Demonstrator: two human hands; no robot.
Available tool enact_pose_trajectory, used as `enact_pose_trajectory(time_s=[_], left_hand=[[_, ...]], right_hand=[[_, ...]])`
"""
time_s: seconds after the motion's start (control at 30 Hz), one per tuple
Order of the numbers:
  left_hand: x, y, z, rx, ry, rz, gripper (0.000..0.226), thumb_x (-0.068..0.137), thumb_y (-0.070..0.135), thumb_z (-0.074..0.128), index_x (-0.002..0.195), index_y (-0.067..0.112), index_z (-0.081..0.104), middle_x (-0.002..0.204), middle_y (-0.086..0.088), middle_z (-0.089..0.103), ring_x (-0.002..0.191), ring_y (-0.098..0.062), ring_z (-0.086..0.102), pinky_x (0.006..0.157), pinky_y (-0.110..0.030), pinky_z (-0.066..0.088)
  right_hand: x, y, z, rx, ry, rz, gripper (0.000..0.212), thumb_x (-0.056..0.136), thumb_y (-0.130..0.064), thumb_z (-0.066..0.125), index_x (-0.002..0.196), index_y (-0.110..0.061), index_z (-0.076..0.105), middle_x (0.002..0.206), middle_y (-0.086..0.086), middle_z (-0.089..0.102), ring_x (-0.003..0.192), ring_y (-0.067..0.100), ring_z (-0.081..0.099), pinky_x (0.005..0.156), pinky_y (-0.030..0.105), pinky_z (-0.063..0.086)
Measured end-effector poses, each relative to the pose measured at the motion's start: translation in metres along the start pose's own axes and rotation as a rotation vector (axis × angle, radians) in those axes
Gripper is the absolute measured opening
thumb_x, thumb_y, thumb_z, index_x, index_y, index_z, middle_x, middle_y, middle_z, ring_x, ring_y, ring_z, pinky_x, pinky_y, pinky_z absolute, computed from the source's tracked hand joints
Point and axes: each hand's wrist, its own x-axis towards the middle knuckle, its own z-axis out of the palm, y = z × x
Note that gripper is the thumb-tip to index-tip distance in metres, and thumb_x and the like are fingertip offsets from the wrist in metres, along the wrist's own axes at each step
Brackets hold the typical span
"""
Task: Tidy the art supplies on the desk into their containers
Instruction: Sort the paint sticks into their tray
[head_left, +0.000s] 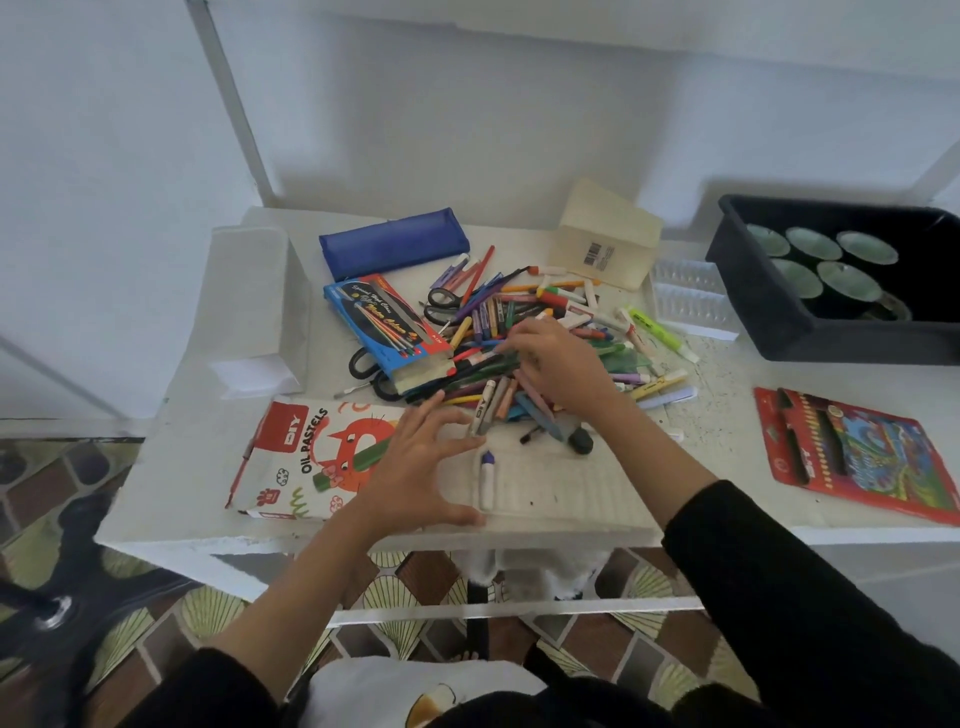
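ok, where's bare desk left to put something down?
Bare desk between the white tray and the red pencil pack; also the front-left corner beside the oil pastels box. Crowded: the centre pile of crayons and pens under the right hand. The left hand rests on the tray.

The pencil case (394, 249) is navy, the desk (182, 467) white, the pastel box (291, 467) white with a red cat, the tub (769, 306) black; floor tiles (218, 613) show pale-green shell fans.

A black bin (753, 291) of green cups (813, 244) sits well right of the fingers (524, 332). Patterned floor tiles (218, 613) show below.
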Motion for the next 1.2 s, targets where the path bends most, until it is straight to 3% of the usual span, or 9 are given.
enact_pose_trajectory(time_s=[0.17, 0.3, 0.37, 0.47, 0.53, 0.7, 0.9, 1.07, 1.2], left_hand=[[0.000, -0.002, 0.001, -0.020, -0.002, 0.000, 0.090, 0.053, 0.078, 0.058, 0.130, 0.033, 0.053, 0.141, 0.015, 0.034, 0.143, -0.006, -0.001, 0.118, -0.049, 0.007], [0.000, -0.003, 0.002, -0.007, -0.001, 0.006, 0.089, 0.053, 0.078, 0.058, 0.130, 0.034, 0.053, 0.141, 0.014, 0.035, 0.144, -0.007, -0.002, 0.118, -0.049, 0.008], [0.000, -0.004, 0.002, -0.005, 0.004, 0.007, 0.089, 0.053, 0.077, 0.058, 0.130, 0.034, 0.053, 0.141, 0.014, 0.035, 0.144, -0.008, -0.001, 0.118, -0.049, 0.008], [0.000, -0.005, 0.002, 0.001, -0.008, 0.001, 0.089, 0.054, 0.078, 0.057, 0.132, 0.035, 0.051, 0.141, 0.014, 0.034, 0.144, -0.007, -0.002, 0.118, -0.049, 0.007], [0.001, -0.005, 0.003, 0.006, -0.007, -0.003, 0.089, 0.053, 0.078, 0.056, 0.132, 0.036, 0.050, 0.141, 0.015, 0.034, 0.144, -0.007, -0.002, 0.118, -0.049, 0.007], [0.002, -0.005, 0.005, 0.007, 0.015, 0.010, 0.090, 0.052, 0.078, 0.056, 0.130, 0.035, 0.052, 0.138, 0.014, 0.038, 0.144, -0.008, 0.001, 0.118, -0.046, 0.005], [0.002, -0.004, 0.005, 0.008, 0.034, 0.011, 0.091, 0.051, 0.078, 0.055, 0.131, 0.033, 0.053, 0.138, 0.012, 0.039, 0.144, -0.009, 0.002, 0.116, -0.040, 0.002], [0.001, -0.004, 0.004, 0.011, 0.015, 0.006, 0.089, 0.052, 0.078, 0.055, 0.130, 0.035, 0.052, 0.139, 0.013, 0.038, 0.144, -0.009, 0.002, 0.117, -0.044, 0.005], [0.002, -0.003, 0.003, 0.001, -0.001, -0.008, 0.085, 0.056, 0.072, 0.066, 0.131, 0.034, 0.053, 0.139, 0.013, 0.037, 0.144, -0.009, 0.001, 0.117, -0.045, 0.006]], right_hand=[[0.028, 0.006, 0.007, -0.190, -0.164, 0.041, 0.028, 0.087, -0.008, 0.058, 0.113, -0.017, 0.066, 0.119, 0.002, 0.052, 0.111, 0.019, 0.043, 0.083, 0.039, 0.051], [0.025, 0.006, 0.011, -0.294, -0.080, -0.049, 0.019, 0.087, -0.010, 0.061, 0.105, -0.012, 0.066, 0.114, 0.006, 0.058, 0.108, 0.023, 0.046, 0.083, 0.039, 0.048], [0.018, 0.006, 0.011, -0.181, 0.073, -0.076, 0.013, 0.085, -0.008, 0.063, 0.098, -0.008, 0.065, 0.106, 0.009, 0.063, 0.105, 0.026, 0.051, 0.084, 0.039, 0.045], [0.000, -0.001, 0.008, 0.218, 0.291, 0.084, 0.007, 0.086, -0.005, 0.062, 0.093, -0.003, 0.062, 0.093, 0.010, 0.065, 0.093, 0.024, 0.057, 0.081, 0.033, 0.046], [-0.016, -0.007, 0.004, 0.387, 0.333, 0.177, 0.006, 0.090, -0.008, 0.059, 0.095, -0.005, 0.061, 0.088, 0.002, 0.064, 0.084, 0.015, 0.059, 0.077, 0.023, 0.048], [-0.061, -0.016, 0.003, 0.482, 0.228, 0.289, 0.013, 0.084, -0.007, 0.067, 0.097, -0.009, 0.071, 0.086, -0.006, 0.054, 0.078, -0.005, 0.050, 0.072, 0.003, 0.038], [-0.082, -0.026, 0.011, 0.463, -0.140, 0.351, 0.023, 0.092, -0.009, 0.057, 0.108, -0.018, 0.070, 0.096, -0.002, 0.050, 0.088, 0.013, 0.052, 0.080, 0.024, 0.048], [-0.086, -0.037, 0.014, 0.588, -0.002, 0.372, 0.027, 0.075, -0.008, 0.077, 0.096, -0.014, 0.061, 0.091, -0.010, 0.065, 0.076, -0.006, 0.060, 0.069, 0.015, 0.049], [-0.089, -0.042, 0.020, 0.609, 0.062, 0.318, 0.018, 0.075, -0.006, 0.076, 0.089, -0.012, 0.065, 0.083, -0.005, 0.069, 0.071, -0.002, 0.064, 0.070, 0.013, 0.052]])
